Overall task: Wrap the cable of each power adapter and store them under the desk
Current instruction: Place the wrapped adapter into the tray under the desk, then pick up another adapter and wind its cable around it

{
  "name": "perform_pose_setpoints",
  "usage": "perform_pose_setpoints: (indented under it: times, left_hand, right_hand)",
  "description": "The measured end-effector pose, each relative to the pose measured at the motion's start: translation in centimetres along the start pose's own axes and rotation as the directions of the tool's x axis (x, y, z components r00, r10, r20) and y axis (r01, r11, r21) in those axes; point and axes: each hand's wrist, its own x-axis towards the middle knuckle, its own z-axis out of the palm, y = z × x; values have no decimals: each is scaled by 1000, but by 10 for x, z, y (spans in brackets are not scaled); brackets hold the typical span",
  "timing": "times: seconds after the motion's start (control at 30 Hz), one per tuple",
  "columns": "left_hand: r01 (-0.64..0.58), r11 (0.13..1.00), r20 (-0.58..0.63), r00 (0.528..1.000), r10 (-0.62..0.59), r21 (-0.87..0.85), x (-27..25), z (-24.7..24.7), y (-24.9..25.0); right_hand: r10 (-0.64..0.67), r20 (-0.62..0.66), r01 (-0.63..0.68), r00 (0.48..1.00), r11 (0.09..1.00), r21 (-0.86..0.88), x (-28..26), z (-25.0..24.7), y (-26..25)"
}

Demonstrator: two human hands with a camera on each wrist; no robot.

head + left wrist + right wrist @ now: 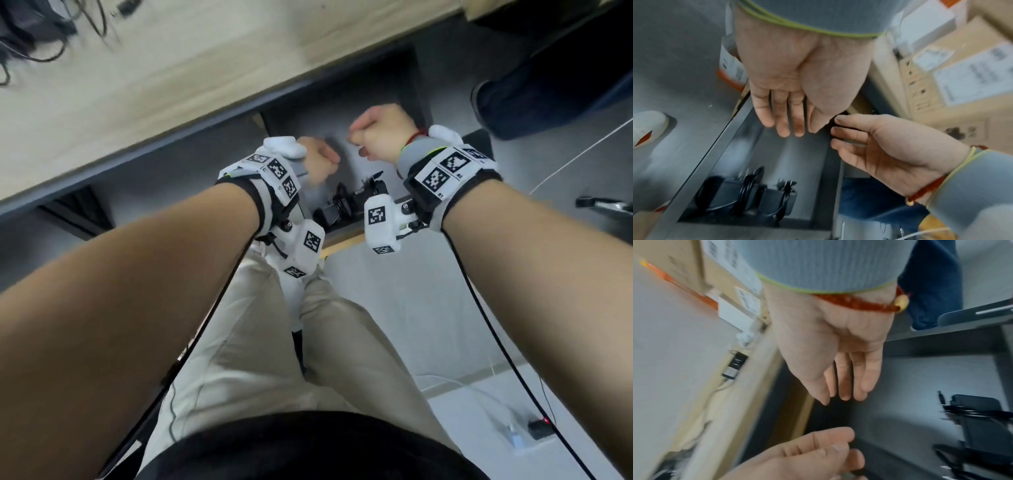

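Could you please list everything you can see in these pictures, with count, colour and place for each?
Power adapters: two, black, cables wrapped, lying in the drawer.
Drawer: one, grey, pulled open under the desk.
Desk: one, light wood top.
Loose cables: several, black, on the desk's far corner.
Cardboard boxes: several, brown with white labels, beside the drawer.
Shoe: one, white, on the floor.
Trousers: beige, below the arms.
Left hand: open, over the drawer.
Right hand: open, red bracelet on its wrist.

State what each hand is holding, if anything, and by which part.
Nothing is held: the left hand and the right hand hang open above the drawer, where the wrapped adapters lie.
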Motion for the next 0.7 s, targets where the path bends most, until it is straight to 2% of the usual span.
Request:
perform_pose_setpoints:
  times: [0.07,0.23,0.33,0.53,0.63,0.7]
  left_hand:
    - [-4,998,-29,1000,2,-60,-14,-16,7]
    - [-73,985,-202,979,40,-159,-77,-88,33]
    - [-111,968,-232,971,57,-226,-99,-130,37]
    - [-125,969,-470,883,9,-215,-135,-231,30]
    - [-89,959,-481,875,-53,-268,-139,-277,11]
    - [-67,961,-528,845,-88,-269,-141,-299,-4]
  right_hand:
    - [-35,-5,35,999,998,46,-11,-6,-23]
    - [-153,16,150,988,982,118,-51,-20,-116]
    - [-215,14,211,977,969,129,-66,-25,-163]
    - [-316,30,310,948,942,125,-83,-16,-267]
    - [-333,38,327,942,938,115,-80,3,-308]
    - [-315,58,309,947,946,98,-74,17,-329]
